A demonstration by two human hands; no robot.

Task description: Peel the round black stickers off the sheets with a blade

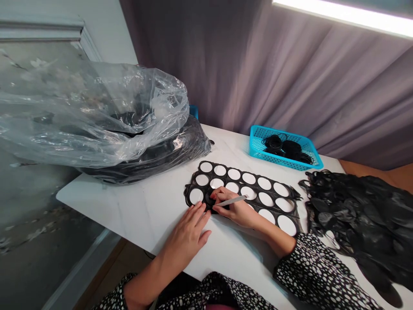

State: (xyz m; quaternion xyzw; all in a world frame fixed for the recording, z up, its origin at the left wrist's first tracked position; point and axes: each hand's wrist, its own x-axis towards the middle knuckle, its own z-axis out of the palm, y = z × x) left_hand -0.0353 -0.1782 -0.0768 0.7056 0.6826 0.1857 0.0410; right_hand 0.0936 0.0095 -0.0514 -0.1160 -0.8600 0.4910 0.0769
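Black and full of round holes, the sheet (257, 189) lies on the white table (155, 211) right in front of you, its rows running off to your right. Your right hand (238, 212) is closed in a pinch around a slim pale tool (230, 201), its fingertips down at the sheet's left end, over a dark spot beside the nearest left hole; whether that spot is cut through, you cannot tell. Your left hand (189, 232) grips nothing: it lies palm down with fingers spread, the fingertips resting at the sheet's near edge, close to your right hand. Beyond the sheet stands a blue basket (280, 162) with black coils (292, 148) inside. Just right of the sheet, a heap of black pieces (361, 211) spreads over the table. On the far left sits a clear plastic bag (135, 129) with dark material inside, well apart from the basket.
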